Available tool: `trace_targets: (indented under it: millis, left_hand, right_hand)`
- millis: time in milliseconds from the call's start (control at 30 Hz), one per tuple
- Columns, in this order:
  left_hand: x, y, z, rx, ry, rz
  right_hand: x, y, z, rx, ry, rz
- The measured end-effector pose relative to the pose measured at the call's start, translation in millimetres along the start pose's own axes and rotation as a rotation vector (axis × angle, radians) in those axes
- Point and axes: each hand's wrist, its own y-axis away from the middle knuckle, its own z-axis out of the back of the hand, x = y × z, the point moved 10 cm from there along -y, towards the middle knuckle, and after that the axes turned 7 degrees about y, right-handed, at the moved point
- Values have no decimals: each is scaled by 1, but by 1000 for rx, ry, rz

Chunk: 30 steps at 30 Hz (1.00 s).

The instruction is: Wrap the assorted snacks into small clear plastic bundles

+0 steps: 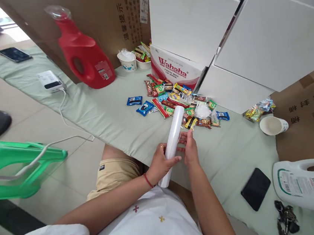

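Note:
A long white roll of plastic film point(174, 130) stands tilted in front of my chest, at the near edge of the cloth-covered table. My left hand point(162, 163) is closed around its lower half, with the thumb across the front. To the right of the roll, my right hand point(189, 149) has its fingers stretched toward it, thumb raised and apart. A thin glint of clear film shows near those fingertips; I cannot tell whether they touch it. Just beyond the roll lies a pile of wrapped snacks point(172, 103), with a crumpled clear plastic piece point(203, 111) on it.
Behind the snacks stand a Wahaha carton point(176, 69) and white panels point(192, 20). A red jug point(87, 56), paper cups point(127, 61) and a power bank point(50, 81) are to the left. On the right are a tipped cup point(272, 126), phone point(256, 189), detergent bottle point(301, 185) and keys point(286, 221).

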Motion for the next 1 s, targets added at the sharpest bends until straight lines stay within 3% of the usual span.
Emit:
trace_targets:
  millis: [133,233,433,500,600,700,767,867,1000]
  left_hand:
    - [10,2,-6,5,-17,23]
    - [14,1,-12,61,150,84]
    - [34,7,-29,294,726,493]
    - [34,6,-31,335,840,557]
    - [28,0,-33,372,835,502]
    - [23,-10,-32,350,627,374]
    - [24,-15,-29,312,517,350]
    - [25,-21,-20,278,574,370]
    - [16,-23,-5,242,742,360]
  right_hand:
    - [21,1,12,-192,328,257]
    - [30,3,21,-279,508,382]
    - [24,-10,40,-246,436,355]
    - [34,-6,37,-211,391,369]
    - [68,16,17,-122,452,506]
    - [101,42,-5,-23,597,657]
    - [113,52,-6,-6,665,707]
    - [112,42,24,-99,625,648]
    - [75,7,70,-179,327,404]
